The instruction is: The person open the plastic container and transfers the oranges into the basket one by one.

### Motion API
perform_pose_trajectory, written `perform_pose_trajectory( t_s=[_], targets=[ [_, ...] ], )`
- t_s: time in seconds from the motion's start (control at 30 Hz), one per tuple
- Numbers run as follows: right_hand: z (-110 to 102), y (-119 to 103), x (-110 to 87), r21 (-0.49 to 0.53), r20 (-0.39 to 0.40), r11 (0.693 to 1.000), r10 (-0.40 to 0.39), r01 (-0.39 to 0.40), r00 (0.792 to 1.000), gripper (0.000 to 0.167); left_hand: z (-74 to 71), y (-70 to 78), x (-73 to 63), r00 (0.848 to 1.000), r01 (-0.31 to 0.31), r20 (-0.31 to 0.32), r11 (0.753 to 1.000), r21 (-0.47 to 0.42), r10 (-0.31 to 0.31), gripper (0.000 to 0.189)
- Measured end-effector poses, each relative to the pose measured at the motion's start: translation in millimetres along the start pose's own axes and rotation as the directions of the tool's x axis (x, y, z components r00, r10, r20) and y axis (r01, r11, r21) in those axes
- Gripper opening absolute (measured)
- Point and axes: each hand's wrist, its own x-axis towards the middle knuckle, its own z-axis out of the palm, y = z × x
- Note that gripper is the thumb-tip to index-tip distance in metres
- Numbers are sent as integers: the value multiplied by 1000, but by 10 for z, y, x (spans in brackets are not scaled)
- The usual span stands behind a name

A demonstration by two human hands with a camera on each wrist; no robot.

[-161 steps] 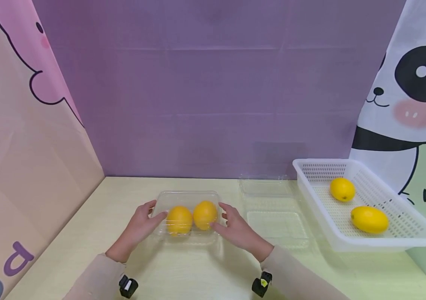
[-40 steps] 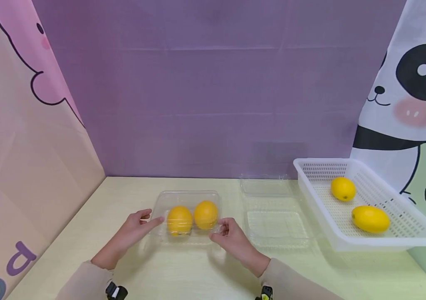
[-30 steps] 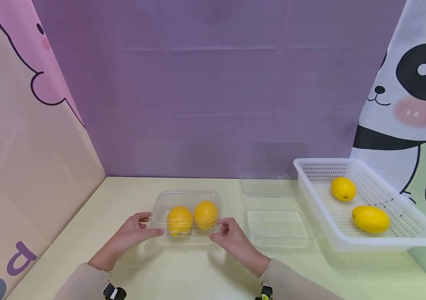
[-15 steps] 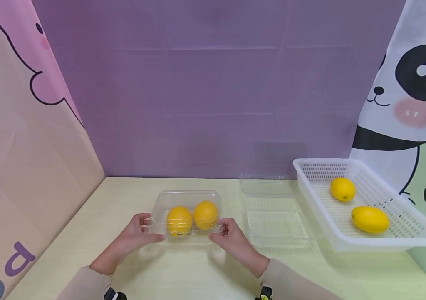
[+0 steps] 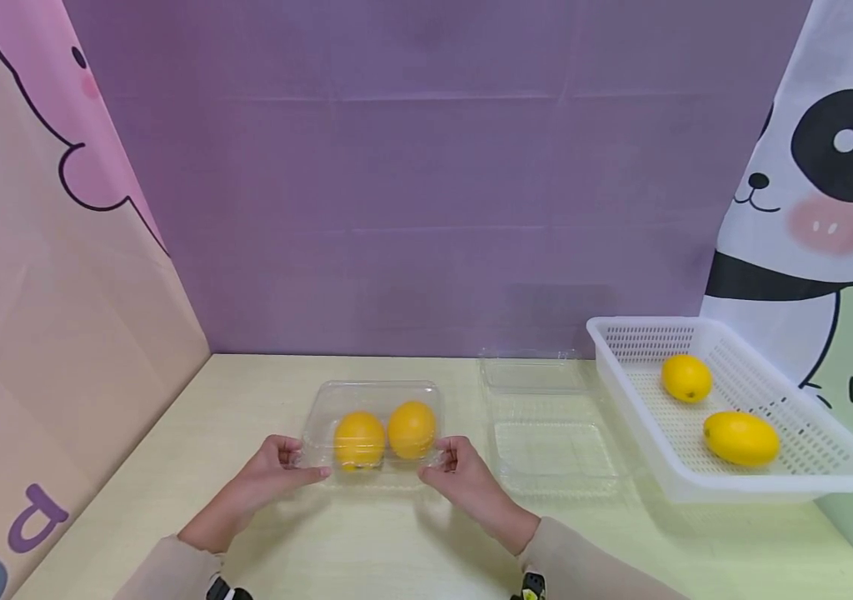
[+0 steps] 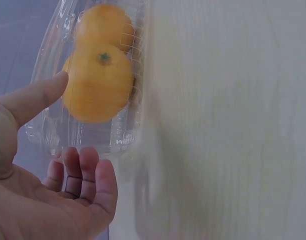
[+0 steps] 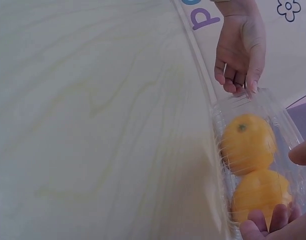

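A clear plastic clamshell box, its lid down, lies on the table with two oranges inside. The left orange and the right orange show through the lid. My left hand holds the front left corner, thumb along the front and fingertips bent at the end wall. At the front right corner my right hand pinches the edge between thumb and curled fingers. The left wrist view shows the left thumb over the lid and the fingertips right at the rim.
A second clear clamshell lies opened out on the table to the right, its lid toward the purple back wall. Beyond it stands a white perforated basket with two lemons, one farther back and one nearer.
Both hands have moved from the box's sides toward its front corners. Over the last second the left fingers have slid a little nearer and closed in on the corner; the right hand stays put.
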Motion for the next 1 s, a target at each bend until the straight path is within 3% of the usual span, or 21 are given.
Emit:
perform_pose_trajectory(
  t_s=[0.17,1.0],
  targets=[
    [-1,1,-1,-2,-5,1000,-8,8,1000,50,2,-10,-11,1000,-8,-1,1000,-12,8,61],
    [-3,7,11,-3,1,1000,0,0,1000,50,-57,-29,-11,995,-28,91,997,-72,34,58]
  ],
)
